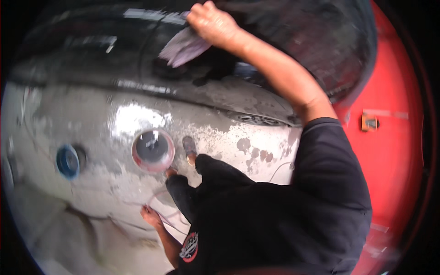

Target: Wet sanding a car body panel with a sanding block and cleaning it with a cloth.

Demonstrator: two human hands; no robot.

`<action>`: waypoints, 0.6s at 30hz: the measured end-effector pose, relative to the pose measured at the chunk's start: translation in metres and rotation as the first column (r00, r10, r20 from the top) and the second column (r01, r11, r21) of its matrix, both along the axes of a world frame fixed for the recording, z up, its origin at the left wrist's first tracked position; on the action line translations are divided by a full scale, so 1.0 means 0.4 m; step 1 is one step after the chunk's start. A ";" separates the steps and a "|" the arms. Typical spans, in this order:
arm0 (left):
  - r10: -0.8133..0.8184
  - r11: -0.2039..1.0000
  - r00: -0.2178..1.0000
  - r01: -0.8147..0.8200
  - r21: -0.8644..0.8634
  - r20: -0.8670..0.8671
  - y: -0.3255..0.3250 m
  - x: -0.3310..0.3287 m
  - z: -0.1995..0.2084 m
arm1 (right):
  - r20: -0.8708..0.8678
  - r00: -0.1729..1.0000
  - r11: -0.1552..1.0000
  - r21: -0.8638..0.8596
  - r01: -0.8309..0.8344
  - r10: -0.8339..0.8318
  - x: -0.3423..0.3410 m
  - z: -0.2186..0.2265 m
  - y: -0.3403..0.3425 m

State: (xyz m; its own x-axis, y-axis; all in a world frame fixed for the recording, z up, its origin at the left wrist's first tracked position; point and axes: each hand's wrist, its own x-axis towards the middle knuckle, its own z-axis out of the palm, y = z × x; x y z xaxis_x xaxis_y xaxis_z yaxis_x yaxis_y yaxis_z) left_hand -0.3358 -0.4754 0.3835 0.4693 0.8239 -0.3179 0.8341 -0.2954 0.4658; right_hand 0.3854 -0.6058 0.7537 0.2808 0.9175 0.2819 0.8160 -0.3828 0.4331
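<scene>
At the top of the head view, my right hand (214, 25) is closed on a greyish-lilac cloth (185, 47). The cloth hangs down from my fingers against the side of a wet, dark car (96, 57). Whether it is pressed to the paint or just in front of it is hard to make out. My left hand (150, 216) hangs low at my left side, near a thin reddish hose (170, 223). Its fingers are small and blurred, so I cannot see whether they hold the hose or only pass in front of it.
A pale round bucket (171, 158) with a reddish wall and dark liquid inside stands by my feet. Farther left is a blue bucket (74, 162). The concrete floor (103, 188) has wet patches. At right, an orange boxy object (369, 123) lies on a red surface (389, 169).
</scene>
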 end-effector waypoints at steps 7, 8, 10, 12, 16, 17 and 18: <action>-0.190 0.982 0.973 0.191 -0.001 -0.128 0.048 0.040 0.044 | -0.111 0.957 0.958 0.071 0.279 -0.270 -0.089 0.038 -0.444; -0.205 0.978 0.973 0.207 0.012 -0.103 0.061 0.067 0.055 | -0.171 0.940 0.943 0.105 0.316 -0.296 -0.109 0.050 -0.521; -0.217 0.975 0.973 0.220 0.039 -0.084 0.081 0.124 0.070 | -0.242 0.864 0.885 0.042 0.464 -0.441 -0.139 0.056 -0.659; -0.197 0.978 0.976 0.202 -0.045 0.093 0.098 0.186 0.081 | -0.242 0.812 0.830 0.046 0.556 -0.531 -0.170 0.073 -0.800; -0.254 0.966 0.962 0.258 -0.024 0.104 0.095 0.298 0.109 | -0.244 0.652 0.664 0.041 0.746 -0.718 -0.203 0.057 -1.092; -0.257 0.965 0.961 0.261 -0.019 0.102 0.074 0.327 0.134 | -0.244 0.623 0.631 0.053 0.774 -0.743 -0.208 0.055 -1.164; -0.275 0.960 0.956 0.278 -0.016 0.099 0.053 0.368 0.158 | -0.241 0.586 0.589 0.066 0.805 -0.774 -0.216 0.057 -1.241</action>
